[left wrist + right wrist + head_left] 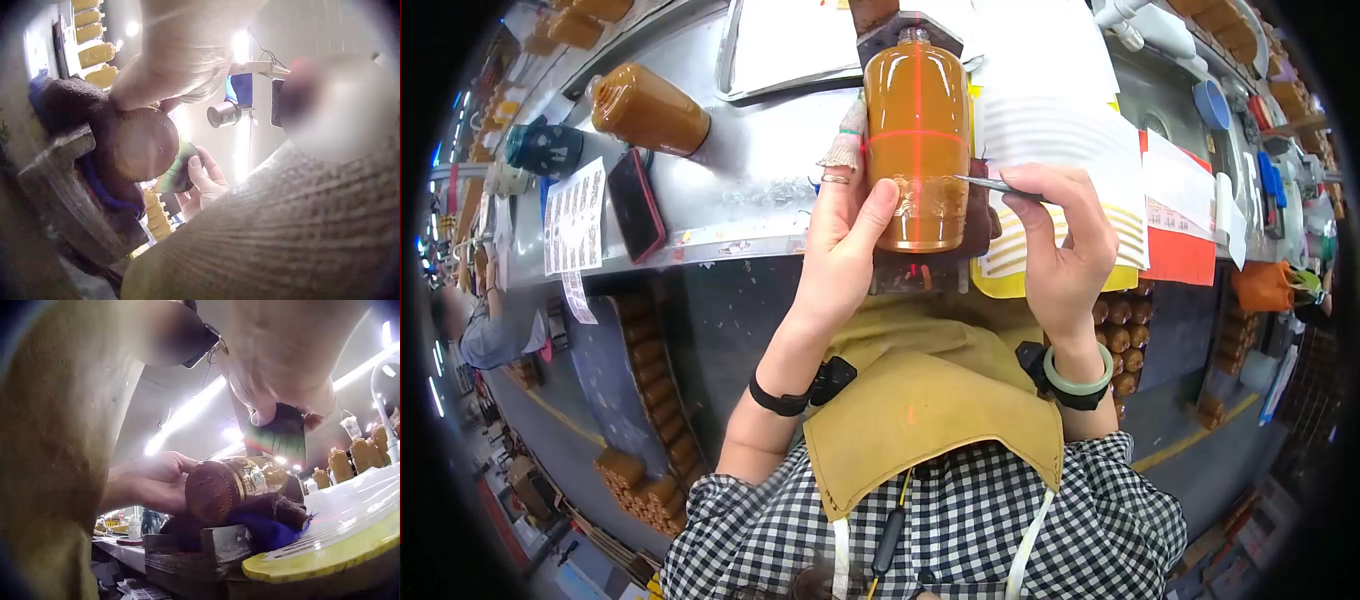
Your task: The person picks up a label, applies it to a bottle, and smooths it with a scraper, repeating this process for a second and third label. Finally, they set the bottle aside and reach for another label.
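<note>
Amber btl. steadied L, thin flat tool at its face R

We see the amber btl. [917,105] lying on dark cloth [281,509] at the bench front, neck pointing away, red cross-lines on it. L hand [838,240]: thumb on btl. face, wrapped finger along its side, gripping; other fingers' bend, can't tell. R hand [1075,240]: thumb & fingers nearly closed, pinching the flat tool [1003,186], tip at lower btl. face. We note 2nd btl. [650,108] & phone [634,205] to L.

Glossy amber-brown bottle [916,110], lying on its side, on dark cloth [980,215]
</note>
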A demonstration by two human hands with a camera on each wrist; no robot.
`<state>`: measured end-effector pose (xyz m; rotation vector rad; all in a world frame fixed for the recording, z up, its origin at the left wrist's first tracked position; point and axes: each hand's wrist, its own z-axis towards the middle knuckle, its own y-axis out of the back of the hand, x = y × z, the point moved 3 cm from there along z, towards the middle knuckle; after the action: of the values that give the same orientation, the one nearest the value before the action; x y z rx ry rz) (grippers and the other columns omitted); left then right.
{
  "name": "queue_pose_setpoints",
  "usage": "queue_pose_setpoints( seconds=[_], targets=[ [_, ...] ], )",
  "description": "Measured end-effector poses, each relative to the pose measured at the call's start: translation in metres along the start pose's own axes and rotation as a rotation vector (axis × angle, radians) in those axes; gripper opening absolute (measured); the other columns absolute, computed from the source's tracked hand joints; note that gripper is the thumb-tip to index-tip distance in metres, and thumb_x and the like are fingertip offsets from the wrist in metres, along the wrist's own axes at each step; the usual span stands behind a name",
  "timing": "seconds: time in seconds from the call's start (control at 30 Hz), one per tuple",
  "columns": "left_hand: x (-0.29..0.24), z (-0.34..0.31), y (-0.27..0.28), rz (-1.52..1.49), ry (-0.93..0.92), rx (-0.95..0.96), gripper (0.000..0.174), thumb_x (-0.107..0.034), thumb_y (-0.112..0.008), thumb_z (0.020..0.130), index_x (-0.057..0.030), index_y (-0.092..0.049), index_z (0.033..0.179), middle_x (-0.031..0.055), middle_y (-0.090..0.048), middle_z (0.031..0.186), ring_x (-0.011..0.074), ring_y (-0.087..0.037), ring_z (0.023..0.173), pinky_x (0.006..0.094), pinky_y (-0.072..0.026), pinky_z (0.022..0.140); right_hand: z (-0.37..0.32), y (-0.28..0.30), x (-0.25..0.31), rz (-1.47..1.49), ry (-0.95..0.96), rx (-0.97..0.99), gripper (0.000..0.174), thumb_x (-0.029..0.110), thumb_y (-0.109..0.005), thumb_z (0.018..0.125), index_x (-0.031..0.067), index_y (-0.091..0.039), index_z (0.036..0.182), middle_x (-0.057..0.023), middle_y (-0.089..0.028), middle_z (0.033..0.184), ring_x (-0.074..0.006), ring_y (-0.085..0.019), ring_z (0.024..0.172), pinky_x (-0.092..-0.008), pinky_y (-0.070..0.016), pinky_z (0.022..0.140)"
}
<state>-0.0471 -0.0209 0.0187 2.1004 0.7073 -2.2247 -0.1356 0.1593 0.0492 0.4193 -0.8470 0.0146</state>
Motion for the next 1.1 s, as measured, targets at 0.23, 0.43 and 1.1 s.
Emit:
queue_pose_setpoints(
  seconds=[0.23, 0.43, 1.1],
  targets=[
    [-0.005, -0.013, 0.004, 1.017, -0.621, 0.083, 0.069, -0.010, -0.083, 0.082, -0.0055, -0.059, 0.147, 0.0275, -0.031, 0.166, 0.0395, -0.040, 0.150, 0.0466, -0.0388, 0.120, 0.003, 0.008, 0.002, -0.037, -0.025, -0.061, 0.028, -0.015, -0.069, 0.082, -0.0001, -0.073, 0.106, -0.0116, -0.074, 0.097, -0.0261, -0.070, 0.089, -0.0331, -0.0556, 0.079],
    [0.006, -0.015, 0.016, 0.875, -0.651, -0.097, 0.076, 0.003, -0.089, 0.065, -0.0041, -0.067, 0.138, 0.0245, -0.052, 0.153, 0.0392, -0.063, 0.130, 0.0413, -0.0565, 0.103, -0.005, -0.010, 0.009, -0.233, 0.381, 0.123, 0.025, 0.000, -0.068, 0.075, 0.0035, -0.078, 0.097, -0.0074, -0.077, 0.096, -0.0239, -0.071, 0.089, -0.0366, -0.0524, 0.083],
    [0.001, -0.021, 0.007, 0.730, -0.536, -0.205, 0.089, -0.011, -0.097, 0.070, 0.0063, -0.053, 0.145, 0.0195, -0.060, 0.145, 0.0293, -0.065, 0.127, 0.0381, -0.0550, 0.106, 0.010, -0.023, 0.035, -0.141, 0.551, 0.340, 0.026, 0.008, -0.076, 0.073, 0.0115, -0.074, 0.099, -0.0017, -0.075, 0.097, -0.0217, -0.060, 0.072, -0.0334, -0.0495, 0.072]
  ],
)
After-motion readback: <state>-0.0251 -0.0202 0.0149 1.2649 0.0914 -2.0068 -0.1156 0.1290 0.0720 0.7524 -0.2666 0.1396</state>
